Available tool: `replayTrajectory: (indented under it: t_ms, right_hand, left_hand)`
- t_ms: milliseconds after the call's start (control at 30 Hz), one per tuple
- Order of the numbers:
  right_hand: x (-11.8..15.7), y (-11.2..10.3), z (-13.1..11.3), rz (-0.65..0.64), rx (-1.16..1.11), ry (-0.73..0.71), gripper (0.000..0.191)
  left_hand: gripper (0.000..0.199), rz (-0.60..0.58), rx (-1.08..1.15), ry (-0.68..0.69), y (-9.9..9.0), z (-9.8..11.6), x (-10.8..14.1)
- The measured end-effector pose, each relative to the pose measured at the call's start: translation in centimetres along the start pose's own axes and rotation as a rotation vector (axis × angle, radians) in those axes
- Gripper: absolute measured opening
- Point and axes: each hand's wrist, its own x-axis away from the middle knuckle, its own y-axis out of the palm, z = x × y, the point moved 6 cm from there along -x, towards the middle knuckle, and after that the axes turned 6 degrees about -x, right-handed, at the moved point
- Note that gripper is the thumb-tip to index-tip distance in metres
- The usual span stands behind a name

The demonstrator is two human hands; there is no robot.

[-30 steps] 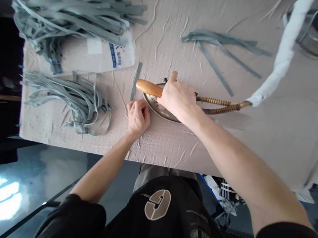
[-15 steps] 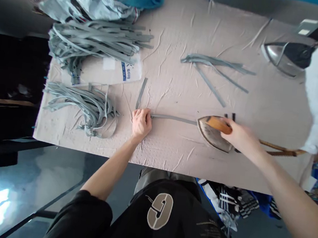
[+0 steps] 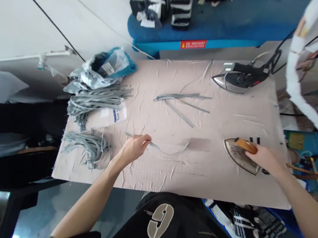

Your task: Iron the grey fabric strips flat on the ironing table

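Observation:
Pinched in my left hand (image 3: pixel 136 147) is a thin grey fabric strip (image 3: pixel 163 151); its long end curves loosely rightward over the padded table (image 3: pixel 146 175). A short end pokes out behind the fingers. My right hand (image 3: pixel 265 160) is closed around the orange-brown handle of an iron (image 3: pixel 239 156), which rests on the table to the right, apart from the strip. Beyond the strip lies a small fan of flat grey strips (image 3: pixel 183 100). Left of my left hand is a tangled heap of strips (image 3: pixel 86 146).
A larger strip bundle (image 3: pixel 94 101) lies by a silvery bag (image 3: pixel 89 73) at the back left. Another iron (image 3: pixel 236 80) stands at the back right. A white-wrapped hose (image 3: pixel 295 70) hangs on the right. Behind the table is a blue bench (image 3: pixel 229 21).
The iron has moved right, off the strip. My left hand has lifted the strip, which now bends where it lay straight. The view has tilted up, showing more behind the table.

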Motion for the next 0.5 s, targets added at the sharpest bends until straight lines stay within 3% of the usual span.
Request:
replayTrajectory:
  t_ms: [67, 133, 233, 300, 367, 500]
  right_hand:
    - [-0.7, 0.3, 1.6, -0.092, 0.110, 0.148, 0.059]
    - [-1.3, 0.5, 2.3, -0.170, 0.155, 0.190, 0.060]
    - [-1.9, 0.2, 2.5, -0.229, 0.176, 0.175, 0.060]
    - [-2.2, -0.2, 2.5, -0.240, 0.186, 0.167, 0.059]
    - [-2.4, -0.6, 2.5, -0.239, 0.190, 0.159, 0.059]
    - [-2.9, -1.0, 2.6, -0.248, 0.195, 0.148, 0.060]
  left_hand:
    - [0.015, -0.005, 0.125, 0.180, -3.0, 6.3, -2.3]
    - [0.014, 0.054, 0.227, 0.278, -5.6, 11.5, -5.0]
    - [0.012, 0.148, 0.345, 0.328, -7.8, 15.7, -9.2]
    - [0.012, 0.181, 0.399, 0.315, -8.0, 15.8, -12.1]
    - [0.013, 0.184, 0.386, 0.262, -7.3, 14.0, -15.1]
    - [0.020, 0.098, 0.051, -0.063, -4.3, 6.8, -19.7]
